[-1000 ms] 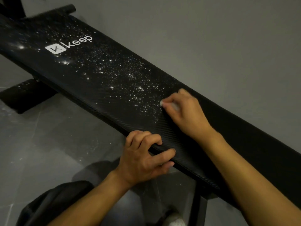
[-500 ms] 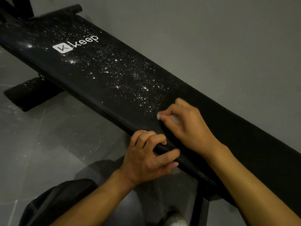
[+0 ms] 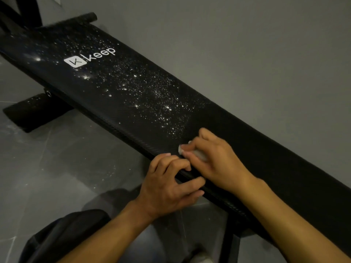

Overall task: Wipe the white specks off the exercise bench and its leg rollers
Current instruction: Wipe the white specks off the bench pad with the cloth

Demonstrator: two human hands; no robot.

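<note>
Bench: a long black padded exercise bench point(image 3: 266, 158) with a woven carbon-look cover ran from the far left corner of the view to the near right.
Logo: a white "Keep" mark point(image 3: 89, 57) sat on the bench top toward its far end.
Specks: fine white specks point(image 3: 157, 95) covered the bench top from the far end to about mid-length; the near stretch beyond the hands looked plain black.
Right hand: the right hand point(image 3: 214, 158) lay on the bench top close to the near edge, its fingers curled together and pinching a small white crumpled wipe point(image 3: 197, 154) against the cover, just at the border of the speckled area.
Left hand: the left hand point(image 3: 167, 185) gripped the near edge of the bench just beside the right hand, fingers bent close together over the top, thumb stretched along the side.
Far roller: a black foam leg roller point(image 3: 83, 18) stuck out at the far end of the bench, dusted white.
Lower bar: a black speckled foam bar point(image 3: 36, 111) lay under the bench's near edge on the grey tiled floor point(image 3: 57, 168).
Floor: faint white dust lay on the tiles below the near edge.
</note>
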